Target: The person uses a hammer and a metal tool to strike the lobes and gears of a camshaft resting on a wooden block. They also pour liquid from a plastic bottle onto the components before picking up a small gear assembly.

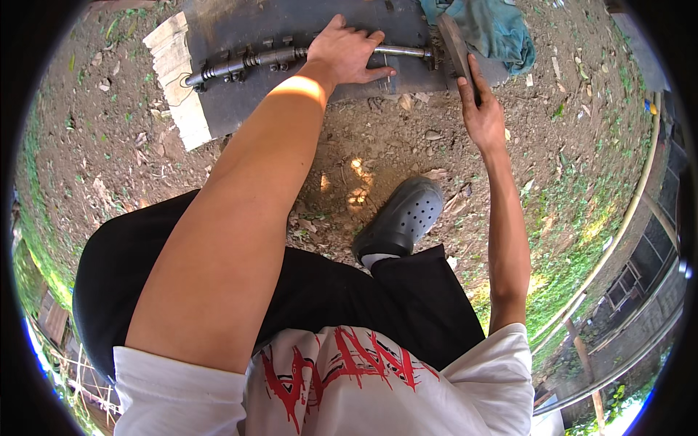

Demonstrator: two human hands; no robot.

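A metal rocker shaft assembly [234, 65], with springs and rocker arms along it, lies on a dark flat sheet [234, 109]. My left hand [346, 52] is over its middle, with the shaft passing between thumb and fingers. The palm and fingers hide that part of the shaft. In my right hand [482, 111] is a wire brush [455, 43] with a worn wooden back, held by its near end. Its bristles face left, close by the shaft's right end; whether they touch is hard to tell.
A crumpled teal cloth [491, 32] lies at the sheet's right side. Corrugated pale material [177, 82] sticks out at the left. Bare soil with dry leaves surrounds the sheet. My grey clog [403, 215] stands on the soil in front. A long pole [627, 229] runs along the right.
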